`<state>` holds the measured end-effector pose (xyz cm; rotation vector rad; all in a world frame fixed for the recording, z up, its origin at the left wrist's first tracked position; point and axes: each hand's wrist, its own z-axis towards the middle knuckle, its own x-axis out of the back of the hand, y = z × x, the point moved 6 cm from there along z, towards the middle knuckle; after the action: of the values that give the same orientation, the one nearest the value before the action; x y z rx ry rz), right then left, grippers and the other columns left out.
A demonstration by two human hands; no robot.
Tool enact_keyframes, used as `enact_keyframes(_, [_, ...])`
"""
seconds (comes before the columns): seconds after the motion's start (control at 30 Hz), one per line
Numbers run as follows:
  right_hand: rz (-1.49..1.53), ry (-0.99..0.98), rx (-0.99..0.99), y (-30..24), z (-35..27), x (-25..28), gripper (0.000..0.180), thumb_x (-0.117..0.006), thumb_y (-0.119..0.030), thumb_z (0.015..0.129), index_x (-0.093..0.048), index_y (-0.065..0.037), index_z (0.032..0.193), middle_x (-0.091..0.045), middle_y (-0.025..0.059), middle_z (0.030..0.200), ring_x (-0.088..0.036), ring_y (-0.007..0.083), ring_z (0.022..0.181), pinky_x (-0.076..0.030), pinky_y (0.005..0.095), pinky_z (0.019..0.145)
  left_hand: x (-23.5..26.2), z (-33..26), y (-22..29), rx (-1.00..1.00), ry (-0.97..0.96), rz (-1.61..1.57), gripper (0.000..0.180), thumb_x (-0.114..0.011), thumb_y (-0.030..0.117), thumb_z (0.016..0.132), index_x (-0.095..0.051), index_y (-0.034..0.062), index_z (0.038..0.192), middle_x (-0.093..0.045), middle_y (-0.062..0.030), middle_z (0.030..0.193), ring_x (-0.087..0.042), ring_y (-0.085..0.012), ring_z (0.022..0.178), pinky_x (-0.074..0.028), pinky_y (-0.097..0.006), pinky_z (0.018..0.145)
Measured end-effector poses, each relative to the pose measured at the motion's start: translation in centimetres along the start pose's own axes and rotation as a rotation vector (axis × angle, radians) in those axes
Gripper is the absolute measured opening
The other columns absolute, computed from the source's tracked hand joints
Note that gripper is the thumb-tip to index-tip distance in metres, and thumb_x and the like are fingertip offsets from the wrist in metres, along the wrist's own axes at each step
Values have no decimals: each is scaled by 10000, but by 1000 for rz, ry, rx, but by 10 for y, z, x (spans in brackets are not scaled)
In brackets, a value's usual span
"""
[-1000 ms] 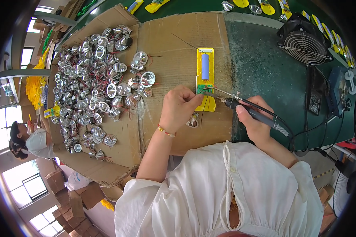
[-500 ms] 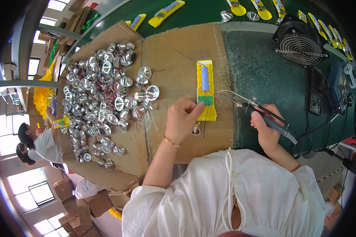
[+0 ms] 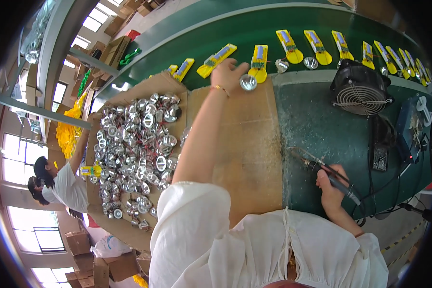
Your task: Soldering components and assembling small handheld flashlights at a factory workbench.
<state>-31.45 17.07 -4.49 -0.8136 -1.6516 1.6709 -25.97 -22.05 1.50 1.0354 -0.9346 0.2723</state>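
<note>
My left hand [image 3: 228, 77] reaches far forward to the green belt, its fingers apart and holding nothing I can see. Just right of it lies a yellow flashlight housing [image 3: 259, 61] with a blue cylindrical cell and a green circuit board. A silvery reflector cup [image 3: 248, 82] sits at that housing's near end. At the left fingertips is another yellow housing [image 3: 217, 61], tilted on the belt; whether they touch it I cannot tell. My right hand [image 3: 332, 185] grips a soldering iron [image 3: 316, 165] with a thin guide tube alongside, its tip pointing left over the green mat.
Many silvery reflector cups [image 3: 129, 144] fill a cardboard tray at left. More yellow housings [image 3: 313, 45] line the green belt [image 3: 201, 36]. A black fan [image 3: 362, 91] and a blue soldering station [image 3: 410, 127] stand at right. Another person [image 3: 65, 185] works at far left.
My left hand has gone forward from the cardboard to the belt. The yellow housing has left the cardboard; one with a reflector now lies beside that hand. The soldering iron has shifted slightly right and nearer.
</note>
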Motion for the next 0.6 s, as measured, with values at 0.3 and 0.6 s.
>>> enact_keyframes(0.3, [64, 6, -63, 4, 2, 5, 137, -661, -67, 776, -553, -1, 826, -553, 22, 639, -516, 65, 541, -413, 203, 491, 34, 57, -91, 56, -228, 581, 353, -711, 386, 647, -669, 116, 870, -617, -119, 979, -589, -257, 940, -459, -358, 840])
enact_keyframes(0.6, [77, -31, -90, 1, 8, 2, 152, -642, -78, 793, -542, 2, 874, -550, 41, 673, -514, 72, 551, -429, 205, 509, 47, -164, 24, -123, -171, 649, 500, -656, 497, 674, -555, 44, 858, -615, -122, 765, -626, -265, 725, -477, -390, 661])
